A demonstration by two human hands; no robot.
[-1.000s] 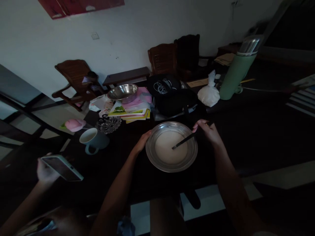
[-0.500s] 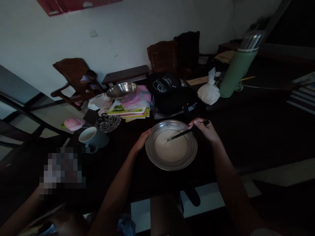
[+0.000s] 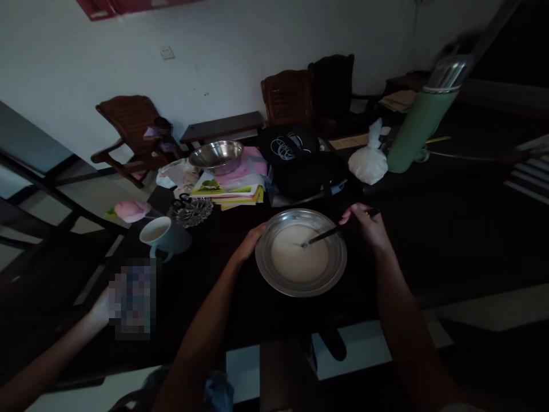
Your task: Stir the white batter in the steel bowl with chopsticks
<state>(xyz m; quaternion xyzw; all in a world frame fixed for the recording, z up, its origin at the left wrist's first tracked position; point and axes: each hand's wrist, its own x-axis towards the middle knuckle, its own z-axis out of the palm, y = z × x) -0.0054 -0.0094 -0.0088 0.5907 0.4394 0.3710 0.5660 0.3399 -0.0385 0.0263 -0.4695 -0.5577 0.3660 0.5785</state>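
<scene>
Dim light fills the room, with a pale wall [image 3: 240, 51] and brown chairs [image 3: 286, 94] behind a dark table [image 3: 433, 246]. A wide metal bowl [image 3: 337, 262] sits on the table, right in front of the person. Creamy stuff [image 3: 300, 263] is already in it, so the pouring-in part looks done. The right hand [image 3: 368, 225] is closed around a thin dark stick [image 3: 322, 235], which leans over the bowl's right side with its tip in the creamy stuff. The left hand [image 3: 251, 243] touches the left edge of the bowl; I can't tell how hard it grips. The hands are apart, one on each side. My guess is that the stirring is partly done and some is left, since the stick is in there. The creamy stuff looks mostly smooth and flat, with a little ripple by the tip. It is too dark to see small lumps. Past the bowl, a tied bag of white stuff [image 3: 369, 166] stands beside a green flask [image 3: 422, 129]. Off to the left, another person's arm [image 3: 81, 321] pokes in near a mug [image 3: 175, 240].
</scene>
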